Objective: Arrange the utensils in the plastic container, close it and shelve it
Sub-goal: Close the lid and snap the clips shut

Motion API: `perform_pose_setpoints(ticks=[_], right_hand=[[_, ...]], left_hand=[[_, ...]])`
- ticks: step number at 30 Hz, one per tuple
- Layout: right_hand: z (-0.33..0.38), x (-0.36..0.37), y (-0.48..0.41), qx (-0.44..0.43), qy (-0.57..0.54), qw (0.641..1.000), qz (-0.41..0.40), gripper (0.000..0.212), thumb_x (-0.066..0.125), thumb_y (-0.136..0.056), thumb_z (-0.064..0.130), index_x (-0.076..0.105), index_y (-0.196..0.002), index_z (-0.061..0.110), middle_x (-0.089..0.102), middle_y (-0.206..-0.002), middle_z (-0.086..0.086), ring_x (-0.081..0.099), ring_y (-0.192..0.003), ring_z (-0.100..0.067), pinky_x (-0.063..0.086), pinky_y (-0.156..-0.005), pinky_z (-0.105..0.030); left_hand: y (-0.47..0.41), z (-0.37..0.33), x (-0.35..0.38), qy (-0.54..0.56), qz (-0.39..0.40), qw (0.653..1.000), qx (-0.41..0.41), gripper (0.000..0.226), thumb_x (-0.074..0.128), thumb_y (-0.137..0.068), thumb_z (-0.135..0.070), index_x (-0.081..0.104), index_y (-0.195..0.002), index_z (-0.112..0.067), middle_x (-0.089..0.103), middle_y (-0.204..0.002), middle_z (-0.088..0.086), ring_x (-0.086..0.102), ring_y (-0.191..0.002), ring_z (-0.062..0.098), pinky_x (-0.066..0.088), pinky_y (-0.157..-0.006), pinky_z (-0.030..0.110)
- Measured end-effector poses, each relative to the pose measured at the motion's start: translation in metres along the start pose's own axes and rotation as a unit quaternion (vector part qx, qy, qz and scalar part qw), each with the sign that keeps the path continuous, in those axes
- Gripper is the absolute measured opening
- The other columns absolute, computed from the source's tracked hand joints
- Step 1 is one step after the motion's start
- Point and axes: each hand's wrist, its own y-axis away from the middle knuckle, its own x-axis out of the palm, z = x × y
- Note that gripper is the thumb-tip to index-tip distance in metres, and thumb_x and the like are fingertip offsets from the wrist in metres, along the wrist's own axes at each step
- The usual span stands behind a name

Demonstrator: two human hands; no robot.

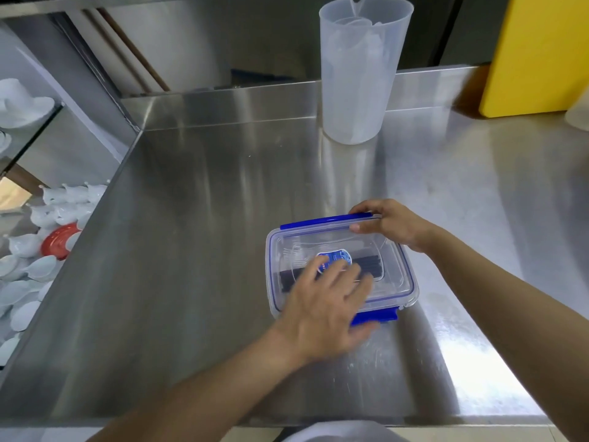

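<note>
A clear plastic container [392,282] with a blue-trimmed lid and blue clips sits on the steel counter, lid on top. Dark utensils [374,264] lie inside, seen through the lid. My left hand [325,301] rests flat on the lid with fingers spread, its thumb down by the near blue clip [379,316]. My right hand [392,223] pinches the far blue clip [322,221] at the container's back edge.
A tall translucent plastic jug [357,74] stands at the back of the steel counter [207,250]. A yellow board [538,52] leans at the back right. To the left, below counter level, white ceramic spoons [28,269] and a red dish [59,240] are stacked.
</note>
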Motion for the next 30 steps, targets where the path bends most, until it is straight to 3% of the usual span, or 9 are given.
perform_pose_setpoints(ticks=[3,5,8,12,16,19,21,26,30], right_hand=[[-0.001,0.001,0.001,-0.004,0.009,1.000,0.004,0.028,0.062,-0.087,0.020,0.058,-0.112,0.009,0.058,-0.107,-0.006,0.053,-0.099,-0.020,0.043,-0.081,-0.029],[-0.001,0.002,0.001,-0.004,0.017,1.000,0.004,0.030,0.061,-0.087,0.021,0.057,-0.114,0.009,0.056,-0.108,-0.005,0.052,-0.102,-0.019,0.044,-0.080,-0.029],[0.000,0.002,0.002,-0.009,0.012,1.000,0.002,0.029,0.061,-0.088,0.019,0.057,-0.114,0.007,0.056,-0.107,-0.006,0.051,-0.101,-0.020,0.043,-0.080,-0.028],[0.002,0.000,0.003,-0.022,0.030,0.999,0.010,0.033,0.059,-0.090,0.018,0.056,-0.121,0.007,0.055,-0.111,-0.006,0.050,-0.105,-0.022,0.044,-0.087,-0.031],[0.005,-0.001,0.002,-0.031,0.078,0.996,0.038,0.035,0.055,-0.092,0.020,0.054,-0.125,0.010,0.050,-0.117,-0.005,0.046,-0.110,-0.021,0.042,-0.095,-0.038],[0.006,-0.002,0.001,-0.032,0.064,0.997,0.032,0.029,0.057,-0.091,0.017,0.059,-0.118,0.008,0.055,-0.116,-0.008,0.049,-0.107,-0.022,0.044,-0.091,-0.036],[0.006,-0.001,0.000,-0.043,0.062,0.997,0.019,0.027,0.059,-0.089,0.014,0.061,-0.114,0.005,0.057,-0.113,-0.009,0.051,-0.104,-0.022,0.044,-0.087,-0.033],[0.002,0.003,-0.001,-0.053,0.053,0.997,-0.006,0.022,0.061,-0.087,0.011,0.065,-0.107,0.005,0.059,-0.105,-0.008,0.053,-0.099,-0.022,0.047,-0.086,-0.036],[0.000,0.003,0.000,-0.044,0.027,0.998,-0.032,0.021,0.065,-0.084,0.009,0.067,-0.105,0.004,0.059,-0.101,-0.007,0.055,-0.094,-0.021,0.044,-0.082,-0.029]], left_hand=[[0.019,-0.015,0.014,-0.087,0.102,0.991,0.013,0.082,0.063,-0.067,-0.064,0.044,-0.130,-0.015,0.059,-0.127,0.009,0.051,-0.117,0.028,0.035,-0.101,0.054],[0.022,-0.012,0.016,-0.113,0.116,0.987,0.016,0.086,0.071,-0.066,-0.056,0.037,-0.135,-0.017,0.056,-0.132,0.009,0.049,-0.122,0.028,0.041,-0.098,0.056],[0.023,-0.011,0.015,-0.133,0.107,0.984,0.038,0.075,0.075,-0.073,-0.033,0.036,-0.134,-0.016,0.058,-0.130,0.011,0.055,-0.117,0.031,0.047,-0.091,0.055],[0.024,-0.015,0.009,-0.152,0.118,0.980,0.043,0.063,0.065,-0.078,-0.030,0.037,-0.129,-0.007,0.057,-0.131,0.016,0.054,-0.119,0.037,0.046,-0.092,0.059],[0.023,-0.010,0.004,-0.103,0.098,0.989,0.051,0.041,0.036,-0.086,-0.014,0.047,-0.123,-0.003,0.060,-0.127,0.018,0.056,-0.117,0.037,0.048,-0.091,0.056],[0.021,-0.002,0.005,-0.073,0.068,0.991,0.084,0.038,0.059,-0.082,-0.009,0.057,-0.120,-0.003,0.063,-0.124,0.018,0.060,-0.113,0.034,0.053,-0.086,0.052],[0.021,-0.001,0.005,-0.054,0.069,0.993,0.078,0.049,0.077,-0.071,-0.013,0.062,-0.117,-0.004,0.065,-0.121,0.016,0.062,-0.110,0.032,0.054,-0.085,0.050],[0.017,-0.001,0.002,-0.004,0.053,0.997,0.053,0.052,0.084,-0.058,-0.007,0.067,-0.107,-0.004,0.069,-0.114,0.014,0.066,-0.104,0.029,0.055,-0.084,0.047],[0.014,0.009,-0.002,0.050,0.040,0.997,0.043,0.047,0.087,-0.056,-0.004,0.070,-0.099,-0.004,0.072,-0.107,0.011,0.069,-0.099,0.026,0.055,-0.080,0.047]])
